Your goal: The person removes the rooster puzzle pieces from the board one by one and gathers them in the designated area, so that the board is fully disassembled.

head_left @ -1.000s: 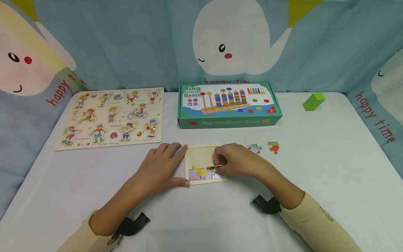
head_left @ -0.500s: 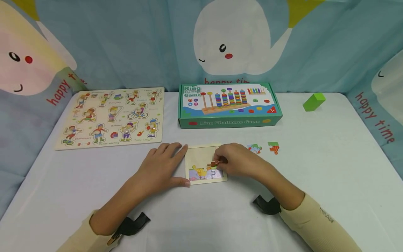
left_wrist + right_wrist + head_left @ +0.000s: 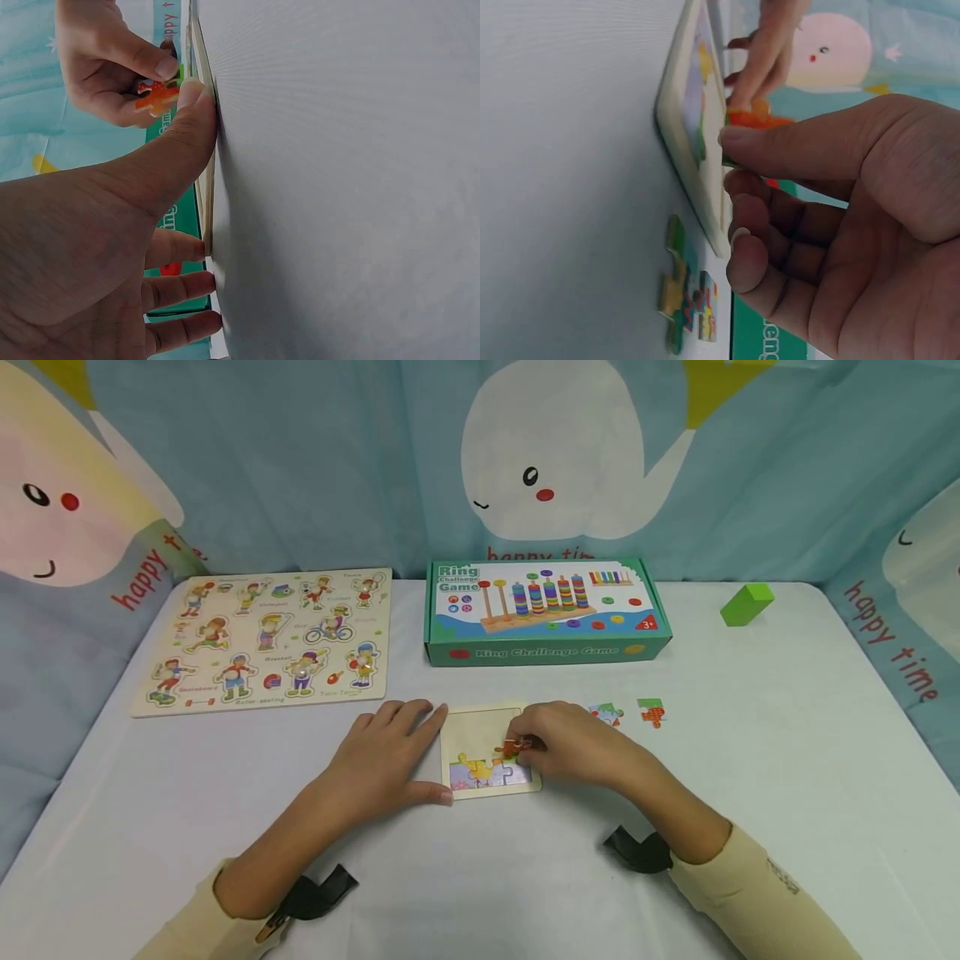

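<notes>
A small wooden puzzle tray [image 3: 480, 727] lies at mid-table, with several joined pieces [image 3: 487, 774] along its near side showing lilac and yellow. The left hand [image 3: 384, 764] rests at the tray's left edge, thumb at the near corner and fingers extended; in the left wrist view its thumb [image 3: 176, 142] touches the rim. Between thumb and fingertips the right hand [image 3: 566, 742] pinches an orange-red and green puzzle piece [image 3: 512, 748], tilted above the joined row. That piece [image 3: 754, 120] is partly covered by the thumb in the right wrist view. Two loose puzzle pieces [image 3: 606, 714] [image 3: 652, 712] lie right of the tray.
Behind the tray stands a green Ring Challenge Game box [image 3: 547, 610]. A wooden sports-figure puzzle board [image 3: 262, 643] lies at the back left. At the back right is a green block [image 3: 747, 604]. A blue patterned curtain [image 3: 360, 460] hangs behind the white table.
The pinched puzzle piece has turned from nearly edge-on to show more of its reddish face, and the right fingers have shifted slightly. The left hand and the tray keep their places.
</notes>
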Demonstrator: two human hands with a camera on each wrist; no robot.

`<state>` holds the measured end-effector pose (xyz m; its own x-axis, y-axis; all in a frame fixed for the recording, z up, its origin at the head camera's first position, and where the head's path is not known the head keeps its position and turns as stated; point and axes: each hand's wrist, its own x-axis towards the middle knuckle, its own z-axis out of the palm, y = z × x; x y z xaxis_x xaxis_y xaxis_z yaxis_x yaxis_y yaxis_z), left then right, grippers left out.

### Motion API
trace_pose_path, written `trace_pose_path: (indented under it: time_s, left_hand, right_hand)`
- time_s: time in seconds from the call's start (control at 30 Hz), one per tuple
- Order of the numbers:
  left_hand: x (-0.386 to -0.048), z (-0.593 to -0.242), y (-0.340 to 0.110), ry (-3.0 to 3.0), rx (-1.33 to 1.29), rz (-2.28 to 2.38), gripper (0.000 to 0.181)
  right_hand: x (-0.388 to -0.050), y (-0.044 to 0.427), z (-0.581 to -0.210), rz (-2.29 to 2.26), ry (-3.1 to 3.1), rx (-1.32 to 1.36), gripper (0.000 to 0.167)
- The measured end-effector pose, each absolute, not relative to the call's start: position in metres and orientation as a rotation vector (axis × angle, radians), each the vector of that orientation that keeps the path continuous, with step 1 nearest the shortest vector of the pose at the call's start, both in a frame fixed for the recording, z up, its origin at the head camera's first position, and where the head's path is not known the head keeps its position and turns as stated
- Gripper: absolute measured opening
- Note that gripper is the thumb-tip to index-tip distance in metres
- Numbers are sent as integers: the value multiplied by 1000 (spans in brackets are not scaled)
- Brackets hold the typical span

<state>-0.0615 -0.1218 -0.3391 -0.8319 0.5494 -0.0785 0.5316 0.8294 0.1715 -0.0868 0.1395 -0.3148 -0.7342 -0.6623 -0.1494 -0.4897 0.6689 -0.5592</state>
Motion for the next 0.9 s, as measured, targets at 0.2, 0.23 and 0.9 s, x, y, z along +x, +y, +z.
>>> trace_pose_path:
  time_s: [0.2,0.23,0.9]
  left_hand:
    - [-61,-338,-121,2876,851,207,103]
    - [-61,-338,-121,2876,849,204,103]
    - [-61,-337,-121,2886,856,200,103]
  right_hand:
    - [-86,147,-313,-752,2536,-926,11]
    - [-86,148,-312,-760,2536,-924,11]
    - [-76,210,-302,-959,2612,-791,20]
